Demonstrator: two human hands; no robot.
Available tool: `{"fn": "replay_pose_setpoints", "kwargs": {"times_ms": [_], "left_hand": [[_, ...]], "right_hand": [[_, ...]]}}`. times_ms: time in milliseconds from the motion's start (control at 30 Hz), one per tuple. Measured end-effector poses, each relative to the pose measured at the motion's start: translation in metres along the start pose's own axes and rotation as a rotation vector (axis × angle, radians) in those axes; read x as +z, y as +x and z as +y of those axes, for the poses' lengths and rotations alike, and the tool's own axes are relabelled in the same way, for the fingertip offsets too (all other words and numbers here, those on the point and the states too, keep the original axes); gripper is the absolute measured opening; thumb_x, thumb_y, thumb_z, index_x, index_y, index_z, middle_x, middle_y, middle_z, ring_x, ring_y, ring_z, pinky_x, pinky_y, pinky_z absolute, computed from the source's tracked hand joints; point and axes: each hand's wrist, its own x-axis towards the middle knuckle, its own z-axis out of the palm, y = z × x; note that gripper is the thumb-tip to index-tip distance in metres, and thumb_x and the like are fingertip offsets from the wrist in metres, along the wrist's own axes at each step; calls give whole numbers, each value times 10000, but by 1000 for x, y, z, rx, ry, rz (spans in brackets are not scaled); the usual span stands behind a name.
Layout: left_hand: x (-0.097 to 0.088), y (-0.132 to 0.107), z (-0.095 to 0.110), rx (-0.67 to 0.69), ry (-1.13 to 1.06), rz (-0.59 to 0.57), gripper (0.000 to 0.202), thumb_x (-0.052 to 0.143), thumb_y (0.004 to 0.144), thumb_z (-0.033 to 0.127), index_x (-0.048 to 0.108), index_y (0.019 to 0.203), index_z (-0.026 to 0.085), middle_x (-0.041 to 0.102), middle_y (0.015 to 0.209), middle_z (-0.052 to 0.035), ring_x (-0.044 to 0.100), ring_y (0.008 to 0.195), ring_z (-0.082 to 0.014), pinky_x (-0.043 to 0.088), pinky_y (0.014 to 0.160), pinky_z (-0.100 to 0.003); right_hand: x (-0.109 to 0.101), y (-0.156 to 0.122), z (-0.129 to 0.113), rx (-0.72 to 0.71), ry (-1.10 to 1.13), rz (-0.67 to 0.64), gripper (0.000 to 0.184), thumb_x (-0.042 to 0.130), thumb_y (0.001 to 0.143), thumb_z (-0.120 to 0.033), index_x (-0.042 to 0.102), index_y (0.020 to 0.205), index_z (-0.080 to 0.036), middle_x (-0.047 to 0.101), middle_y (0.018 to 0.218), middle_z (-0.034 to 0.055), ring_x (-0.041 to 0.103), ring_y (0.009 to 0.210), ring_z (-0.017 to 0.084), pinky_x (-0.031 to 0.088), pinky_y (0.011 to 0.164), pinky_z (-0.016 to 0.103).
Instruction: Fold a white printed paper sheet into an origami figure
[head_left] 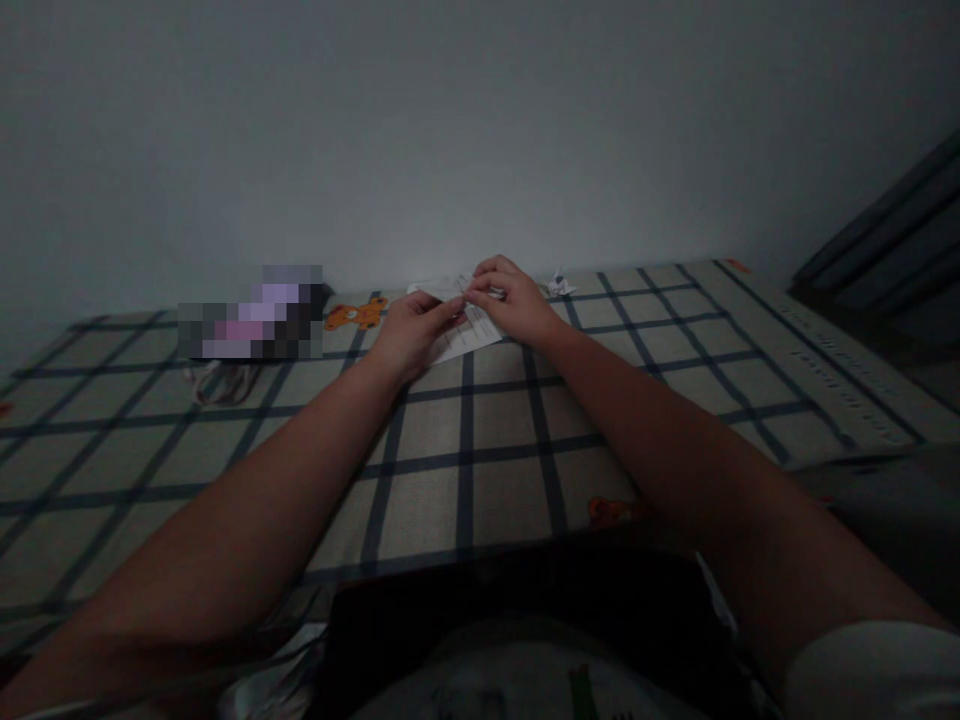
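Dimly lit, shows a checked, cloth-covered counter [495, 420] against a plain wall [480, 130]. At the far middle, holds a white printed paper [474, 335] in both bare hands. Pinches narrowly near its far part with the fingers of the right hand [517, 302]; grips its left side between thumb and fingers of the left hand [416, 325]. Just right of the right hand, displays a small, crumpled-looking white piece [560, 285]. Well to the left, includes a pixelated purple object [262, 312] with a pale cable [225, 386] just on its near side.
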Motion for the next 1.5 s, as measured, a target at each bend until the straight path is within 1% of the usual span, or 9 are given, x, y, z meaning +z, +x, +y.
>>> {"fn": "replay_pose_setpoints", "kwargs": {"times_ms": [300, 433, 533, 633, 767, 1033, 1233, 1400, 1500], "left_hand": [[0, 1, 0, 14, 16, 26, 257, 869, 631, 335, 699, 689, 151, 687, 717, -20, 622, 653, -106, 528, 731, -248], [-3, 2, -1, 77, 135, 132, 240, 850, 649, 331, 679, 662, 163, 663, 674, -10, 614, 638, -116, 519, 700, -253], [-4, 2, -2, 93, 209, 193, 222, 827, 655, 314, 663, 657, 165, 650, 661, -4, 617, 646, -127, 520, 702, -262], [-4, 3, -3, 81, 201, 171, 215, 805, 653, 298, 636, 647, 164, 640, 664, 9, 609, 653, -120, 520, 711, -258], [-3, 3, -1, 66, 164, 150, 227, 804, 638, 292, 617, 641, 163, 626, 665, 17, 598, 658, -110, 526, 732, -260], [2, -1, 6, 6, 31, 34, 230, 826, 629, 276, 646, 718, 165, 670, 796, -6, 637, 779, -119, 537, 798, -258], [-1, 1, 2, 86, 108, 69, 244, 827, 661, 296, 624, 648, 162, 641, 695, 12, 608, 675, -97, 537, 731, -235], [1, 0, 3, 53, 95, 62, 240, 820, 665, 313, 683, 789, 159, 700, 813, -17, 645, 767, -119, 532, 777, -247], [0, 1, 3, 74, 92, 98, 232, 816, 662, 315, 664, 753, 165, 674, 773, -6, 622, 713, -106, 528, 740, -236]], "right_hand": [[2, 2, -3, 27, 10, -16, 101, 621, 900, -268, 633, 854, -179, 563, 1070, 82, 540, 1066, 187, 442, 996, 380], [2, 2, -6, 15, 5, 2, 84, 616, 897, -263, 615, 857, -189, 553, 1091, 84, 528, 1076, 191, 449, 986, 378], [0, 0, -8, 23, 30, 19, 98, 648, 868, -280, 601, 870, -194, 558, 1096, 87, 524, 1052, 192, 482, 908, 351], [-1, -1, -9, 62, 80, 17, 137, 685, 830, -295, 604, 855, -187, 590, 1013, 68, 544, 974, 178, 492, 836, 318], [2, -1, -7, 161, 155, -16, 173, 668, 842, -340, 629, 845, -171, 638, 871, 36, 571, 847, 157, 481, 809, 310], [3, 0, -7, 215, 148, -29, 183, 659, 844, -334, 685, 854, -154, 685, 846, 37, 576, 797, 154, 462, 791, 308], [2, 0, -9, 193, 132, -43, 174, 640, 854, -295, 718, 902, -147, 711, 900, 56, 605, 847, 163, 466, 822, 316], [2, -1, -14, 176, 154, -62, 148, 653, 839, -279, 695, 885, -145, 697, 873, 50, 602, 827, 159, 473, 802, 315], [5, -1, -12, 191, 219, -38, 159, 673, 831, -299, 649, 908, -162, 672, 862, 28, 591, 812, 145, 477, 785, 300]]}}
